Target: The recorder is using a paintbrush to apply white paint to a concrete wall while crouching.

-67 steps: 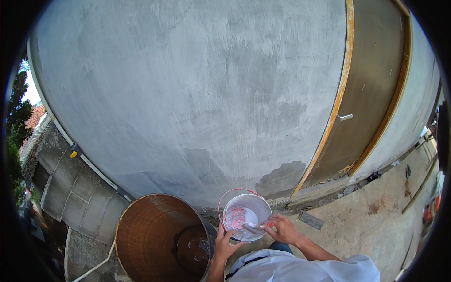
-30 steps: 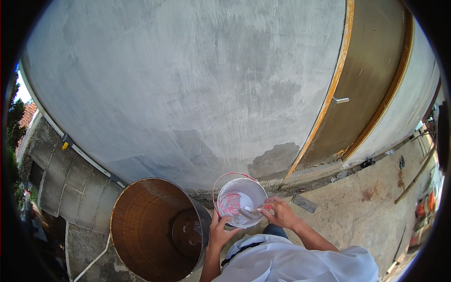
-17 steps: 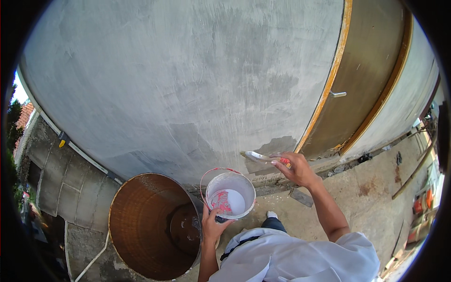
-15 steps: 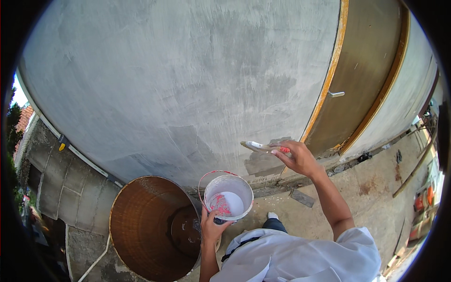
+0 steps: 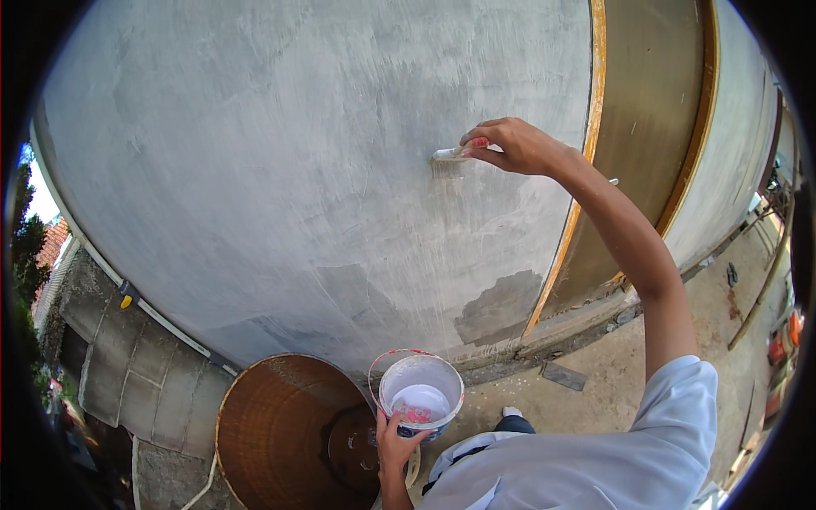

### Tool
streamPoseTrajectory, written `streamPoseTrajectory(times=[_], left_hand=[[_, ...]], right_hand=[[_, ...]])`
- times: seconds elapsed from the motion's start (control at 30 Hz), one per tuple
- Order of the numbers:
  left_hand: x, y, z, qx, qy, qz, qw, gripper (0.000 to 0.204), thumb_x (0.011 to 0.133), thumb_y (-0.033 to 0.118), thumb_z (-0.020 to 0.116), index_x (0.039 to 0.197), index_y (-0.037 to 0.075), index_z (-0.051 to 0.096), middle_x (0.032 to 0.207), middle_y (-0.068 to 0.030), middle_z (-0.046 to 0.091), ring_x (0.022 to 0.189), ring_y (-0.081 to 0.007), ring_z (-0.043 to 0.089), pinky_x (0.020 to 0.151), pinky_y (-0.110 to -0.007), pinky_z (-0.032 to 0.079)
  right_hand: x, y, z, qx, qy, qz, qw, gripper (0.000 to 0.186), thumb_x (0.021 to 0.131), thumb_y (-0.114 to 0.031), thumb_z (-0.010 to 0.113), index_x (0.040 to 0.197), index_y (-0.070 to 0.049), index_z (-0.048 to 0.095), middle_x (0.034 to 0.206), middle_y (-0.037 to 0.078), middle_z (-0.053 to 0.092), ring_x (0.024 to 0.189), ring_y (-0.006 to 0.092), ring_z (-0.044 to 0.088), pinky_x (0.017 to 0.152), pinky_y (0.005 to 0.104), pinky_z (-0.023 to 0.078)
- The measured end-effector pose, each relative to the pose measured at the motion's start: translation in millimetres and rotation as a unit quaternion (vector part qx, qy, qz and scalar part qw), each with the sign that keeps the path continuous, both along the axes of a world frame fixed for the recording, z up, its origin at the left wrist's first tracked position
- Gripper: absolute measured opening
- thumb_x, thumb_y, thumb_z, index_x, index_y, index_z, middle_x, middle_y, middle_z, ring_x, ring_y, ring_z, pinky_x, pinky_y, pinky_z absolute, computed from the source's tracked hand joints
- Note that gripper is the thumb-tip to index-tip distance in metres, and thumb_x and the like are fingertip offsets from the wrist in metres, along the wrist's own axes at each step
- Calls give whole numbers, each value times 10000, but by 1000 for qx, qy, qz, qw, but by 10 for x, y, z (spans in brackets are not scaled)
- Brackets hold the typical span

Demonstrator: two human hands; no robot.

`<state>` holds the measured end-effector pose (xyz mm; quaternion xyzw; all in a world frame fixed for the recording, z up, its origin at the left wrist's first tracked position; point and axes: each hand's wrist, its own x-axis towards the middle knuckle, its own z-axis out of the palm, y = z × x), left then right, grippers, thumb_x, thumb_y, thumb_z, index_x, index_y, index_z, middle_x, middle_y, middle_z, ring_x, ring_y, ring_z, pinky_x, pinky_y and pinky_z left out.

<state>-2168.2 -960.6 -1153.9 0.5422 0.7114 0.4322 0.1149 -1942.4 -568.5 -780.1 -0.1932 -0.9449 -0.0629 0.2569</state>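
Observation:
With my right hand [image 5: 516, 146] I grip the handle of a paintbrush [image 5: 450, 155], whose bristles touch the grey wall [image 5: 280, 153] at about mid-height. Below, my left hand [image 5: 398, 442] is closed on the near left side of a small bucket [image 5: 450, 382], its fingers against the outer wall. White paint [image 5: 421, 398] lies inside, with red smears near one side. The bucket's thin handle is tipped over to the left. The wall carries streaky whitish strokes, and darker grey patches [image 5: 501, 306] show near its base.
A large rusty drum [image 5: 263, 433] stands open-topped at the left of the bucket. To the right is a brown door [image 5: 646, 110] in an orange-yellow frame. A grey block wall [image 5: 161, 365] runs at far left. A flat slab piece [image 5: 563, 376] lies on the concrete floor.
My right hand has raised the paintbrush from above the bucket up to the wall, and its arm is now stretched out. The left hand still holds the bucket.

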Motion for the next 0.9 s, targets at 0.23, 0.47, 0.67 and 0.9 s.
streamPoseTrajectory(times=[0.23,0.47,0.67,0.9], left_hand=[[13,53,-71,1,1,-14,1000,602,519,247,965,966,-13,657,1311,-260,548,1163,-423,582,951,-453,509],[16,120,-70,-25,7,-29,999,594,520,255,966,951,-15,659,1362,-267,522,1185,-427,572,975,-447,499],[8,63,-51,-32,7,-24,999,581,525,248,963,940,-20,657,1375,-269,515,1193,-422,571,975,-446,501],[-16,28,-59,-31,10,-32,999,593,523,236,962,967,-23,667,1377,-269,515,1207,-420,568,977,-447,502]], right_hand=[[153,47,1038,237,63,-25,969,246,985,-210,632,1159,-53,705,1104,140,730,941,306,721,805,351,599],[77,161,939,469,87,-111,872,248,968,-255,657,1153,-91,682,1084,92,723,992,273,701,833,363,590],[-53,25,-286,443,44,-34,895,274,918,-220,706,1105,-24,668,988,95,668,917,222,651,833,355,552],[93,-213,-1703,295,-38,-13,955,262,948,-256,643,1042,-14,684,983,75,679,897,212,657,832,349,528]])
